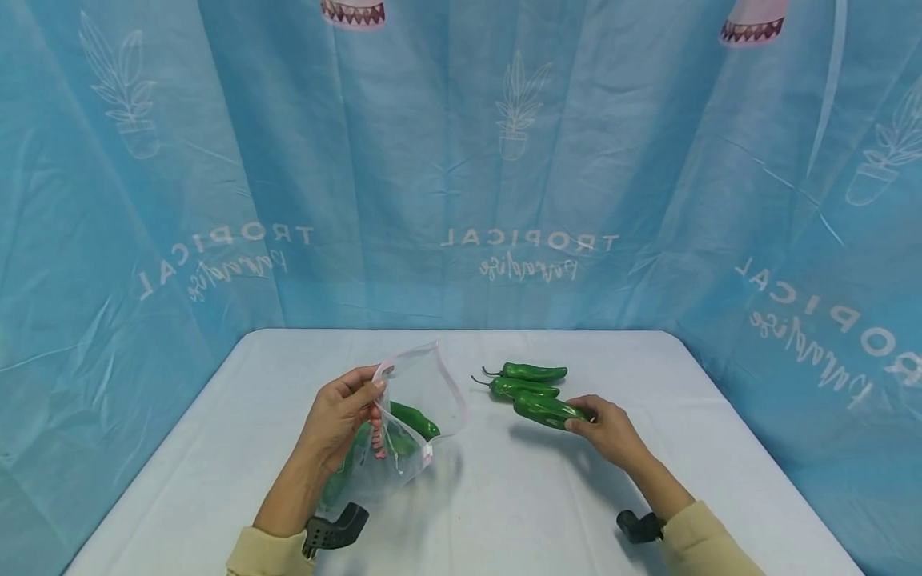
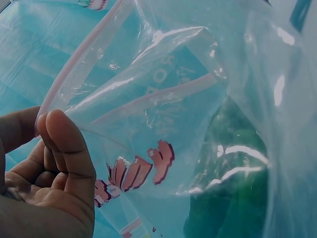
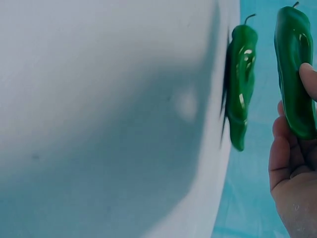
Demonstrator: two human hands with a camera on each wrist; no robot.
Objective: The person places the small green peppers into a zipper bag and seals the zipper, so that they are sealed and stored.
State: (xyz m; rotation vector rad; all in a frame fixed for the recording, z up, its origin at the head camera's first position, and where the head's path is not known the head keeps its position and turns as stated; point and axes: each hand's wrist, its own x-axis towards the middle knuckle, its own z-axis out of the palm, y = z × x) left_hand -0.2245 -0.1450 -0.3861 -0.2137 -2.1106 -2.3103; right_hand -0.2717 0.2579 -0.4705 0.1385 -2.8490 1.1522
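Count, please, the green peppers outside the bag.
3: the nearest pepper in the right hand, the middle pepper and the farthest pepper on the table. Other peppers are inside the bag, partly hidden.

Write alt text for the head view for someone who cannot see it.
A person's left hand holds a clear zip bag open, green peppers inside, while the right hand grips another green pepper over a white table. Two more peppers lie on it, with a blue printed curtain behind.
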